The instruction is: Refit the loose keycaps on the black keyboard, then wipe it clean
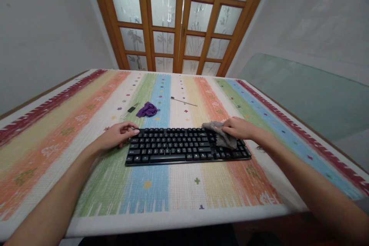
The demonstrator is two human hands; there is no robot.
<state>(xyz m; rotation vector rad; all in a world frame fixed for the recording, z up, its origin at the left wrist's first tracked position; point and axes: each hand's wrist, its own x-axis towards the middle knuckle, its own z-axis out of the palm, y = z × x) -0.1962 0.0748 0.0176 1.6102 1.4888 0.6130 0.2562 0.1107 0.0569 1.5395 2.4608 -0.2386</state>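
Observation:
A black keyboard [173, 158] lies flat on the striped tablecloth, its long side facing me. My left hand [119, 134] grips its far left corner, thumb on top and fingers curled along the edge. My right hand [235, 127] pinches a crumpled grey cloth [226, 140], which rests on the keys at the right end and covers part of them.
Beyond the keyboard lie a bunched purple cloth [147, 110], a small black object [132, 109] and a thin rod with a dark tip [184, 102]. The tablecloth [184, 192] ends at the near table edge. Wooden glass-paned doors [178, 27] stand behind, between pale walls.

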